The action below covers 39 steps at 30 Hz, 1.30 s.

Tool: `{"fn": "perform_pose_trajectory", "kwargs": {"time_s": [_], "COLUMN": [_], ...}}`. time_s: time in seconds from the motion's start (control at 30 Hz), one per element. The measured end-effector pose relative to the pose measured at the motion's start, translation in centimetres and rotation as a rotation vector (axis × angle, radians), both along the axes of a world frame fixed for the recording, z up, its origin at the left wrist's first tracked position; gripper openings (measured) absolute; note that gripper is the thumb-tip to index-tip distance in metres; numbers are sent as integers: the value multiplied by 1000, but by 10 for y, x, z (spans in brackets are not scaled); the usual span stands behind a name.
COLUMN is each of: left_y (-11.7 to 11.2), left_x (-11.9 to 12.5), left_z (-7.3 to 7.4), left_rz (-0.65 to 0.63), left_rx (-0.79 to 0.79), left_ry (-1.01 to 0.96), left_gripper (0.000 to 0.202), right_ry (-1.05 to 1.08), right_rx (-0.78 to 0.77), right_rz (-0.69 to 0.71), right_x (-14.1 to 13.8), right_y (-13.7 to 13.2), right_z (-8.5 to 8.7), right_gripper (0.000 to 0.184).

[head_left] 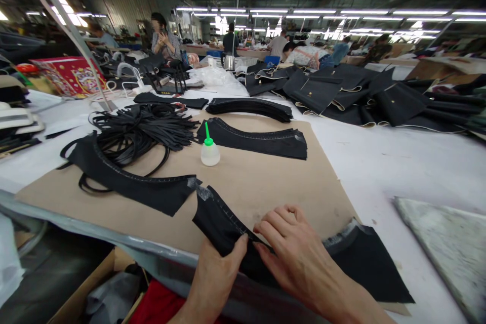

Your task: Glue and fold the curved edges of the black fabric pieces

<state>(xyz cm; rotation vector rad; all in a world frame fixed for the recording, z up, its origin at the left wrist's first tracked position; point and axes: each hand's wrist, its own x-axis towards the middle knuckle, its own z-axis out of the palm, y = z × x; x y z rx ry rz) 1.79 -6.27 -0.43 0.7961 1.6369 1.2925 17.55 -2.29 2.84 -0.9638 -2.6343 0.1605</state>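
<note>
A black curved panel (217, 216) with a row of pale marks along its inner edge lies at the table's front edge. My left hand (221, 267) grips its lower side, thumb on top near the marked edge. Close beside it, my right hand (290, 248) pinches the same edge between bent fingers and thumb; the fingertips are partly hidden. Black material (370, 263) with a whitish, glue-like smear shows beyond my right wrist, seemingly the same panel's other end. Another marked panel (132, 182) lies to the left, and a stacked one (258, 143) farther back. Between them stands a squeeze bottle (210, 154) with a green nozzle.
Brown card (243, 177) covers the white table (364, 162). A heap of black straps (140, 129) lies back left, near a pile of black panels (248, 107). Black bag-like pieces (341, 88) fill the back right. A stone-like slab (444, 243) sits right. People work behind.
</note>
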Motion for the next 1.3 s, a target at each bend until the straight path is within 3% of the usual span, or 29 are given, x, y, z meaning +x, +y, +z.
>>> {"fn": "perform_pose_trajectory", "kwargs": {"time_s": [0.2, 0.33, 0.5, 0.67, 0.77, 0.87, 1.03, 1.3], "left_y": [-3, -3, -2, 0, -1, -3, -6, -8], "left_x": [2, 2, -1, -5, -7, -7, -5, -4], "left_z": [1, 0, -3, -1, -1, -4, -6, -8], "left_rz": [10, -30, -71, -120, -121, -133, -140, -118], "left_rx": [-44, -7, -45, -38, 9, -6, -27, -21], "left_ry": [45, 100, 93, 83, 60, 38, 22, -15], "left_gripper": [29, 26, 23, 26, 36, 43, 44, 44], "right_ry": [-82, -56, 68, 201, 338, 287, 53, -36], "right_rx": [180, 197, -100, -301, -443, -510, -398, -88], "right_rz": [42, 27, -32, -2, -111, -153, -85, -57], "right_x": [-6, -6, -5, 0, 5, 6, -3, -6], "right_y": [-2, -1, -2, -4, 0, 4, 3, -2], "right_z": [-4, -7, -3, 3, 2, -1, -3, -17], "right_gripper": [10, 13, 16, 16, 15, 21, 23, 16]}}
